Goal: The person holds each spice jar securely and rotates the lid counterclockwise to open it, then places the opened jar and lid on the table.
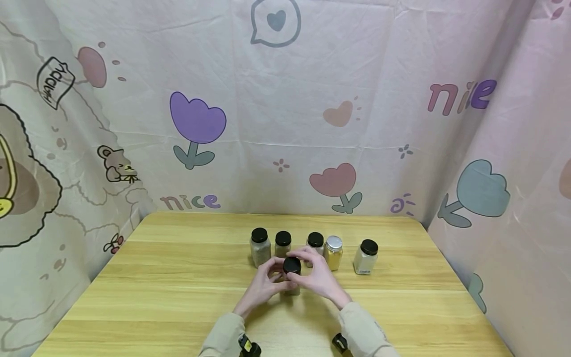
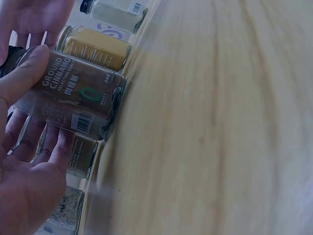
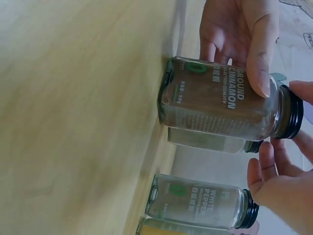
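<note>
A square glass jar of ground cinnamon (image 3: 210, 98) with a black screw lid (image 3: 292, 112) stands upright between both hands, its label legible in the two wrist views. My left hand (image 1: 266, 284) grips the jar's body, thumb along the label side and fingers round the back. Above it, my right hand (image 1: 317, 273) holds the lid between thumb and fingers. In the head view the hands cover much of the jar, and the lid (image 1: 292, 265) shows between them.
Behind the hands stand black-lidded jars, a grey one (image 1: 260, 250), a brownish one (image 1: 283, 243) and one labelled white pepper (image 3: 195, 201). A silver-lidded yellow jar (image 1: 333, 254) is beside them, and a pale black-lidded jar (image 1: 366, 258) stands farther right. A printed curtain (image 1: 267, 99) hangs beyond the wooden table (image 1: 178, 297).
</note>
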Demonstrator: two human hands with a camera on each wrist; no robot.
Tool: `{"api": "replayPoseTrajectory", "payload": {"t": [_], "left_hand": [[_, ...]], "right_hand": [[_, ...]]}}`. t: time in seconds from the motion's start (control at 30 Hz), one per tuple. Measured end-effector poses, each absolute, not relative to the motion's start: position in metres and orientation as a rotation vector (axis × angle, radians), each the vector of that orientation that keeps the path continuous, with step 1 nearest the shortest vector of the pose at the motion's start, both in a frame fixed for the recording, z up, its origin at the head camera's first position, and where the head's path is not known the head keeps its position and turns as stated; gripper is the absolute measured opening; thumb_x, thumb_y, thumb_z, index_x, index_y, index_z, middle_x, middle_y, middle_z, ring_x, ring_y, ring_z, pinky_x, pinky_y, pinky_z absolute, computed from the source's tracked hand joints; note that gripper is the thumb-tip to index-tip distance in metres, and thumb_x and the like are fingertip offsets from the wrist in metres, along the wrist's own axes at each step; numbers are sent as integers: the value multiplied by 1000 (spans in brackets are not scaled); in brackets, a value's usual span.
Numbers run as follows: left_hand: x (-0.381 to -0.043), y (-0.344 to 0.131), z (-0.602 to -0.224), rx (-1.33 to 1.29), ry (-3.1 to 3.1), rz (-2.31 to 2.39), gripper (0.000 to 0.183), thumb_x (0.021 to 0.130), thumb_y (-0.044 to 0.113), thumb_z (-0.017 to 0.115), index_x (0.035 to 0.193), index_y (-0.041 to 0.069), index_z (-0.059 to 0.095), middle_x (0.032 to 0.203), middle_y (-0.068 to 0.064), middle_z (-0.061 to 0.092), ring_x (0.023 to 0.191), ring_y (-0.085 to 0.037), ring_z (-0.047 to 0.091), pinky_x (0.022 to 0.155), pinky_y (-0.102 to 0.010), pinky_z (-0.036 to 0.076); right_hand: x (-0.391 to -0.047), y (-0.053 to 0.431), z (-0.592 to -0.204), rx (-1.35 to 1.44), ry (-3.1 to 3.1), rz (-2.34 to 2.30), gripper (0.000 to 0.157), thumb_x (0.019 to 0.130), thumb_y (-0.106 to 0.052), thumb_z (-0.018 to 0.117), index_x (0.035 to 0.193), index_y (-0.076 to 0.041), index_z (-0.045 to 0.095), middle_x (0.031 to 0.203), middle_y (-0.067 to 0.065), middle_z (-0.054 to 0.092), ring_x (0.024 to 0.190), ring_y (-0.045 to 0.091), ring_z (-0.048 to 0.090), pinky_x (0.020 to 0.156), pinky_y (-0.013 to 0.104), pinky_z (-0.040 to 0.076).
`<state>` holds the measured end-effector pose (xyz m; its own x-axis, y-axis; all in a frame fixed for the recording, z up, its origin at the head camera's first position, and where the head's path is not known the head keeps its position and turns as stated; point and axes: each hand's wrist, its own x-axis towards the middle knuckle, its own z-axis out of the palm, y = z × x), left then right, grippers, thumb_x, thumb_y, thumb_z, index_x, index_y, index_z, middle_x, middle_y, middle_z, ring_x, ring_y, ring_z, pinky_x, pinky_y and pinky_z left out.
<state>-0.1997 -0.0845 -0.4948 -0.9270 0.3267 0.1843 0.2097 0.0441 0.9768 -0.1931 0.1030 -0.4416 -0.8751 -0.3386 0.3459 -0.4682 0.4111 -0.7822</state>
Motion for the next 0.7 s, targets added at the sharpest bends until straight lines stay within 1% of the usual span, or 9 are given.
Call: {"api": "replayPoseTrajectory", "payload": {"t": [0.07, 0.13, 0.2, 0.33, 0.43, 0.57, 0.63, 0.7], "left_hand": [[-200, -84, -495, 579, 2202, 2037, 50, 81, 4, 83, 123, -4, 58, 123, -21, 63, 108, -9, 61, 101, -18, 54], [-200, -84, -495, 579, 2199, 2035, 50, 81, 4, 82, 123, -4, 57, 123, -22, 63, 108, -9, 61, 102, -18, 53], [-200, -84, -494, 565, 2193, 2030, 50, 80, 4, 82, 123, -3, 57, 124, -22, 62, 109, -8, 61, 104, -19, 53], [-200, -84, -493, 544, 2177, 2030, 51, 80, 4, 83, 124, -2, 58, 125, -21, 62, 110, -7, 61, 104, -20, 53], [-199, -85, -492, 552, 2163, 2039, 51, 80, 3, 82, 124, -3, 57, 126, -23, 62, 110, -5, 60, 105, -20, 53], [-199, -85, -492, 569, 2154, 2049, 51, 81, 4, 82, 124, -3, 57, 128, -24, 61, 110, -3, 60, 106, -22, 53], [-199, -85, -492, 571, 2159, 2047, 51, 81, 4, 82, 124, -3, 57, 128, -23, 62, 110, -2, 61, 107, -23, 52], [-199, -85, -493, 568, 2165, 2043, 51, 80, 4, 83, 123, -3, 57, 127, -23, 62, 110, -2, 61, 107, -23, 52]], "right_hand": [[-192, 103, -443, 724, -2511, 1468, 54, 78, -15, 84, 128, -8, 67, 122, 9, 65, 112, 22, 58, 97, 42, 52], [-192, 101, -444, 688, -2477, 1459, 59, 77, -18, 87, 130, -6, 65, 121, 12, 65, 107, 22, 60, 96, 39, 54], [-190, 97, -445, 625, -2444, 1428, 62, 74, -21, 90, 128, -4, 66, 117, 13, 66, 100, 20, 60, 92, 32, 54], [-188, 88, -442, 544, -2389, 1280, 60, 68, -21, 94, 119, -1, 69, 104, 12, 68, 88, 16, 60, 79, 23, 54], [-187, 86, -440, 553, -2367, 1209, 57, 66, -18, 94, 115, -1, 71, 100, 11, 70, 84, 17, 62, 74, 28, 58], [-187, 85, -440, 583, -2347, 1197, 52, 67, -14, 93, 113, -1, 72, 100, 12, 72, 83, 19, 64, 74, 32, 59], [-187, 86, -440, 599, -2347, 1205, 49, 69, -12, 92, 113, -1, 72, 100, 11, 72, 84, 19, 66, 75, 31, 59], [-188, 88, -440, 632, -2350, 1227, 47, 71, -8, 90, 113, 0, 72, 102, 10, 73, 88, 21, 67, 80, 31, 59]]}}
